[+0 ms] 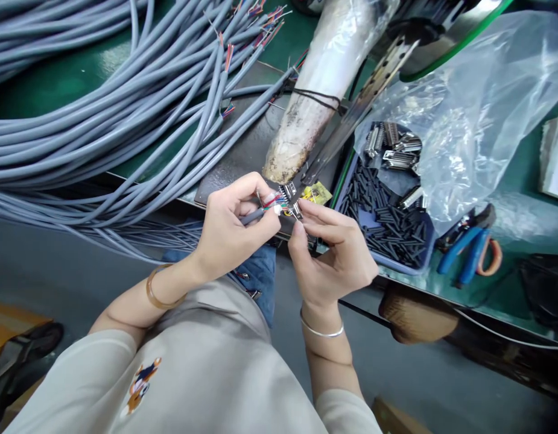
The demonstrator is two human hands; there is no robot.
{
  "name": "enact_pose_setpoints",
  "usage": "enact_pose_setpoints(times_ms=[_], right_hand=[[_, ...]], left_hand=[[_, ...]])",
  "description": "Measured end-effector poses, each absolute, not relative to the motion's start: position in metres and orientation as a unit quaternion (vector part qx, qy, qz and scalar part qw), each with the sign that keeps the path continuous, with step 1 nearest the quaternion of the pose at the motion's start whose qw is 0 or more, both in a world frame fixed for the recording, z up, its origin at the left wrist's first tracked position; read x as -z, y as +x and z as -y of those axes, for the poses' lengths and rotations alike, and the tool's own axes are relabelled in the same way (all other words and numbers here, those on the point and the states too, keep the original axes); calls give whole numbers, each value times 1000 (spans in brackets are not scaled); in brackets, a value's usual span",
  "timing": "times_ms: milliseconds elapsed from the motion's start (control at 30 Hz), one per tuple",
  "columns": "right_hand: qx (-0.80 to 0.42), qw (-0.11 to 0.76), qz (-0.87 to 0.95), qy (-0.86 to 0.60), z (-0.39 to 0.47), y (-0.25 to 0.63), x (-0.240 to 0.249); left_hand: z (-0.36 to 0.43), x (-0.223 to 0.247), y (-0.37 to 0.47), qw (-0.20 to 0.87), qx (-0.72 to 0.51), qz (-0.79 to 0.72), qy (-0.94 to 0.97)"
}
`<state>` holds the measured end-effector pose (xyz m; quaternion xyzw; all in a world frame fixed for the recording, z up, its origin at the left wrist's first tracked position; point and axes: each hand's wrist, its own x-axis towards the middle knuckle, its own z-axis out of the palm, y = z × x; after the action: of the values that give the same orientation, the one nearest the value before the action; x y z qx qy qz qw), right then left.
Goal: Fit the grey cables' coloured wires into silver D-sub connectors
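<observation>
My left hand pinches the end of a grey cable, whose thin coloured wires fan out past the fingertips. White material covers the tip of the thumb. My right hand closes thumb and fingers on a small metal connector at the ends of those wires. Another metal connector shows just above, near the tip of a wrapped white tube. Which wires touch the connector is too small to tell. A yellow piece lies just behind my right fingertips.
Many grey cables with stripped ends cover the left of the green table. A blue tray holds short black tubes and bagged metal connectors. Pliers lie right of it. The plastic-wrapped tube slants down toward my hands.
</observation>
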<state>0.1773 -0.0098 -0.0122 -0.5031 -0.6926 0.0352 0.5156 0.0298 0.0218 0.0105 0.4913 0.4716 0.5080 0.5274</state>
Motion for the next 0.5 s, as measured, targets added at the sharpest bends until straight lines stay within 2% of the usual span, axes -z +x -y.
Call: enact_pose_setpoints(times_ms=[267, 500], right_hand=[[20, 487, 710, -508, 12, 179, 16], [-35, 509, 689, -515, 15, 179, 16]], left_hand=[[-24, -9, 27, 544, -485, -472, 495], [-21, -6, 25, 560, -479, -455, 500]])
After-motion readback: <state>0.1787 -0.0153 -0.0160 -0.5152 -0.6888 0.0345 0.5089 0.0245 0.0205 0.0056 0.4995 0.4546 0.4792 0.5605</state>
